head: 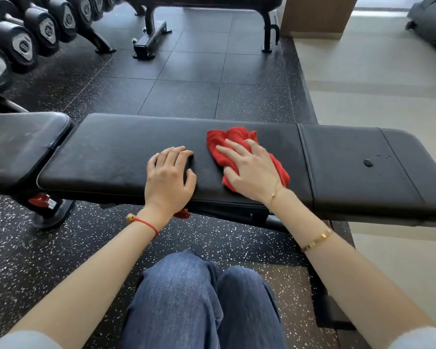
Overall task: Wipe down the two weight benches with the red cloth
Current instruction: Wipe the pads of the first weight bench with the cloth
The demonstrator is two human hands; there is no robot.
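Head view: bench [116,157] runs left-right; right hand [249,170] flat on red cloth [227,139]; left hand [169,177] flat.

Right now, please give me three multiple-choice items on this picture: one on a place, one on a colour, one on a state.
1. Where does the cloth lie?
A. on the near bench pad
B. on the floor
C. on the dumbbell rack

2. What colour is the cord on the left wrist?
A. blue
B. red
C. green

3. How is the right hand?
A. fist in the air
B. flat, pressing the cloth
C. gripping a dumbbell

Answers: 1 A, it lies on the near bench, under the hand; 2 B, the cord is red; 3 B, straight fingers spread over the cloth.
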